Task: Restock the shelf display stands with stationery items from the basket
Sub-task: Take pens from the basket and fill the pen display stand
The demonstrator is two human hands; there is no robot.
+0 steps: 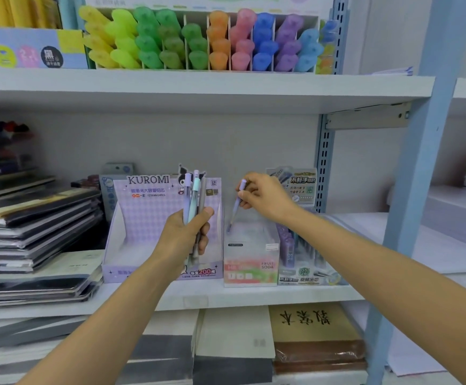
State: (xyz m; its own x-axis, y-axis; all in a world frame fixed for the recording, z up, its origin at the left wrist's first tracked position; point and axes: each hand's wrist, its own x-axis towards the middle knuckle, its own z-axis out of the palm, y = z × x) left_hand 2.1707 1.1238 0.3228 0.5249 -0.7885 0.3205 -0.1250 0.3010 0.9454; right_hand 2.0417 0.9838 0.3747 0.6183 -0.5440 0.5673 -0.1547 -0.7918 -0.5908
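Right there in front of the middle shelf (pixel 226 294), both arms reach out, well apart from each other. The left hand (pixel 183 234) is curled tight round a bundle of pens (pixel 194 194): a lilac one, a mint one and a grey one, all held upright with their caps sticking up above the fist. That bundle hangs in front of the purple Kuromi display box (pixel 148 215), which stands on the shelf with its tall printed back card rising at the far side.

The right hand (pixel 263 197) pinches a single lilac pen (pixel 236 207) near its top between thumb and fingertips. The pen slants down and to the left, its lower tip at the open top of the clear Fruit Soda display box (pixel 251 245), just right of the Kuromi box. Whether the tip touches anything inside, I cannot tell; the plastic is frosted and the pen is blurred.

Touching the clear box on its right is a pencil-lead display stand (pixel 301 262), packed with purple and dark tubes. Off to the left, a slumped stack of notebooks (pixel 34 218) lies on the same shelf. On the upper shelf (pixel 198 87) a divided tray holds rows of highlighters (pixel 198 43), running yellow, green, orange, pink, blue, purple. A pale blue upright post (pixel 418 190) bounds the bay on the right. Below, on the lower level, a brown-covered book (pixel 316 326) with black Chinese characters lies flat.
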